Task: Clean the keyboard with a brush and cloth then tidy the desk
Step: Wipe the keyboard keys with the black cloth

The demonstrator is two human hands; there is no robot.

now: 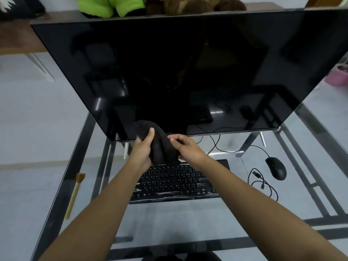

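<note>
monitor (160, 72): dark, fills upper frame | desk (169, 223): clear glass, dark metal frame, pale grey floor showing through | keyboard (175, 183): black, centre | cloth (162, 147): black, bunched above keyboard's far edge; left hand (142, 149) fingers curled round it, right hand (186, 147) fingers pinching it | mouse (275, 167): right | brush (75, 193): lower left, on desk

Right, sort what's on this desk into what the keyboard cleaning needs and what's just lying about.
Job: black cloth, gripped by left hand and right hand; keyboard; brush.
Lying about: mouse; loose cable; monitor.
</note>
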